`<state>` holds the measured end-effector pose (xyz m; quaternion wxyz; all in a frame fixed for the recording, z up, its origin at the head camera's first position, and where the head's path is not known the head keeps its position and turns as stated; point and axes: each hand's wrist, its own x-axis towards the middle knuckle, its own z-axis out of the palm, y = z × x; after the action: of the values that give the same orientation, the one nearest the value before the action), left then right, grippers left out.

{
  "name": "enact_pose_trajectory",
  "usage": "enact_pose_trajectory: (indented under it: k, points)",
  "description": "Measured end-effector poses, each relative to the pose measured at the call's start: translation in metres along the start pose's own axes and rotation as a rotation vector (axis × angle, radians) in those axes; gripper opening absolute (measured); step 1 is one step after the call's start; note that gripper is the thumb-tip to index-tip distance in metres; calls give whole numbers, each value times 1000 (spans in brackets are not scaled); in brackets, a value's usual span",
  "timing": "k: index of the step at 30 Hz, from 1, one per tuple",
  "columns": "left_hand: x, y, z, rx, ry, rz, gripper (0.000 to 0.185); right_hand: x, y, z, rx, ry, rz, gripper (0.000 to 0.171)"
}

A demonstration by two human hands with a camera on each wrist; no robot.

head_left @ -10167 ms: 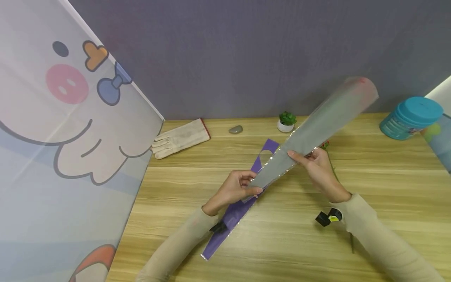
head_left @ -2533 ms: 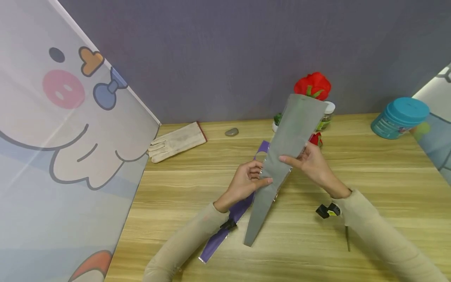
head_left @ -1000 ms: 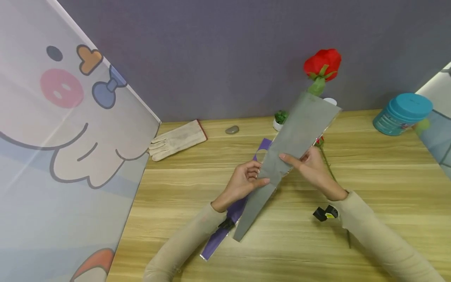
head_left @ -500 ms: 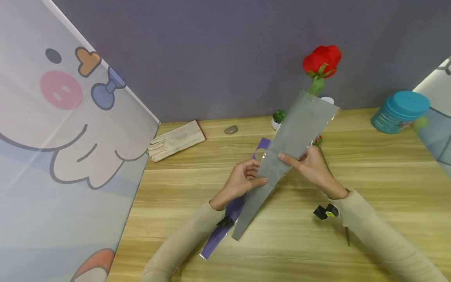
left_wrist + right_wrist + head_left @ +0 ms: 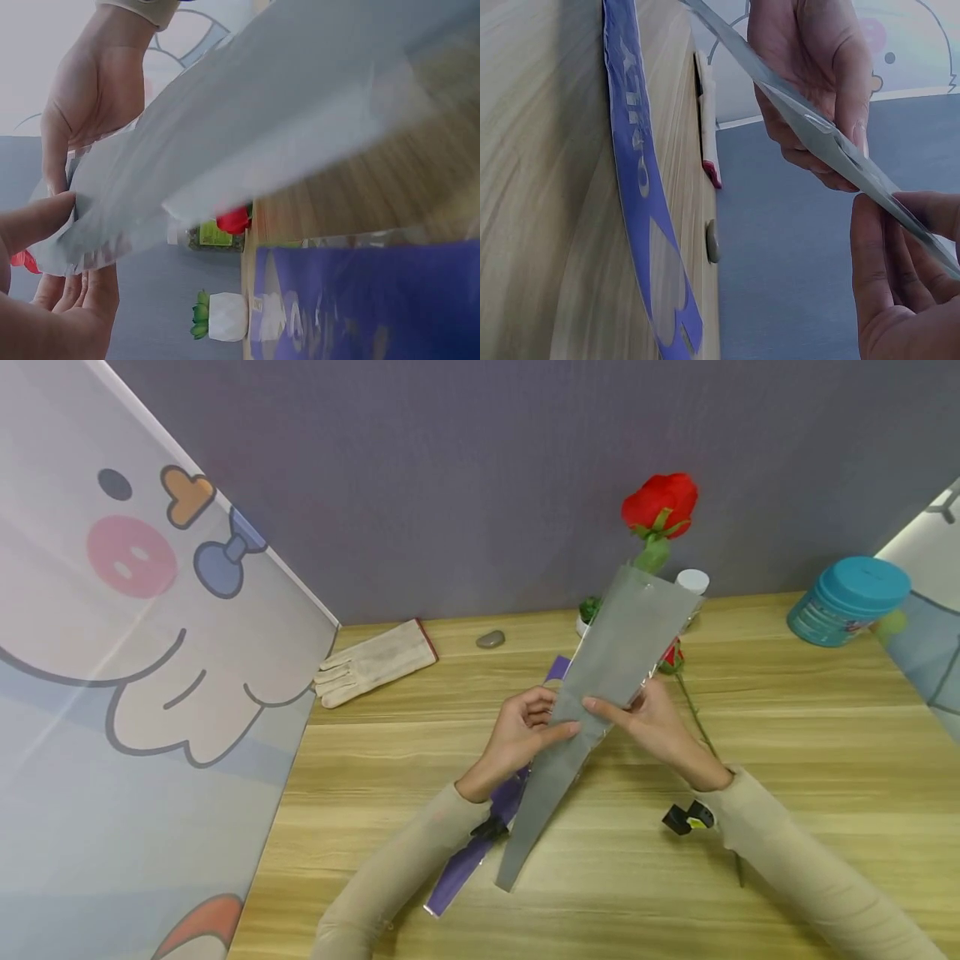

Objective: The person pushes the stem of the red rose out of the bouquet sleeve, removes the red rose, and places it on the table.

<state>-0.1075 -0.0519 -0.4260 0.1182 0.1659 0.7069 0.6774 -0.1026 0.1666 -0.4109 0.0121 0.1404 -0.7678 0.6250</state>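
Observation:
Both hands hold a tapering grey flower sleeve (image 5: 626, 627) above the table, its wide end up and its narrow end slanting down to the left. A red rose (image 5: 662, 506) with a green leaf stands out beyond the wide end; its stem is hidden behind or inside the sleeve. My left hand (image 5: 519, 735) pinches the sleeve's left side, thumb on the front face. From the other side my right hand (image 5: 660, 722) pinches it slightly higher, thumb also in front. Beneath lies a purple printed sleeve (image 5: 634, 142) with a clear heart-shaped window.
A second red rose (image 5: 672, 656) lies right of the hands. Along the back are a work glove (image 5: 378, 664), a grey stone (image 5: 491, 639), a potted plant (image 5: 225, 316), a white-lidded jar (image 5: 692, 581) and a blue tub (image 5: 851, 602). A dark wall (image 5: 487, 485) stands behind.
Ten seconds ago the sleeve leaned far right, with only a reddish tint at its wide end. The rose has since come out beyond it. Lately sleeve and rose swing left, more upright.

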Motion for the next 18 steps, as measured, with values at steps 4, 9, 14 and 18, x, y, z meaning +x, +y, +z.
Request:
enact_pose_trajectory:
  k: [4, 9, 14, 18]
  points:
    - [1, -2, 1, -27, 1, -8, 29, -1, 2, 0, -28, -15, 21, 37]
    - [0, -6, 1, -57, -29, -16, 26, -3, 4, 0, -69, -47, 42, 35]
    - [-2, -8, -1, -66, -48, -9, 26, -3, 5, 0, -65, -73, 59, 36]
    - [-2, -9, -2, -69, -52, -3, 26, -3, 3, -3, -57, -76, 91, 37]
